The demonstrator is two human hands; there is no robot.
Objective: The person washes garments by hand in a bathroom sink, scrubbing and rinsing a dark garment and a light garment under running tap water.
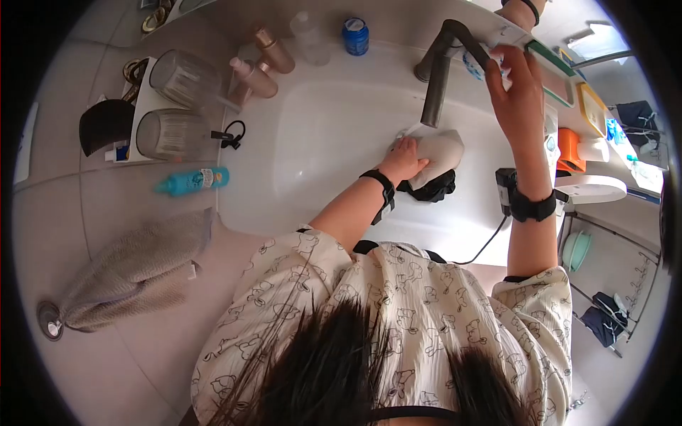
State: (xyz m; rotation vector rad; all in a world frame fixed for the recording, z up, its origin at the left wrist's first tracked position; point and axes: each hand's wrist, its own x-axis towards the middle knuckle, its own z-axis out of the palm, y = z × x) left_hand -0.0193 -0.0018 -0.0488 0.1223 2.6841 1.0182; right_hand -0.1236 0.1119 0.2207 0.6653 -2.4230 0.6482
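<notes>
My left hand (402,160) reaches down into the white sink (312,142) and grips the edge of an off-white bundle (442,153), which looks like cloth. Black fabric (435,187) lies bunched beneath and beside it. Just above the bundle hangs the spout of a dark grey faucet (435,99). My right hand (514,89) is raised at the far right, thumb and fingers closed around the end of the faucet lever (474,47). A blue-and-white patterned object (472,65) stands behind the lever, partly hidden.
Pump bottles (254,78) and a blue jar (355,37) line the sink's back rim. On the left wall are two clear cups (170,135), a turquoise bottle (192,182) and a hanging towel (142,270). An orange box (570,150) sits right, near a dark wall-side device (505,188) with a cord.
</notes>
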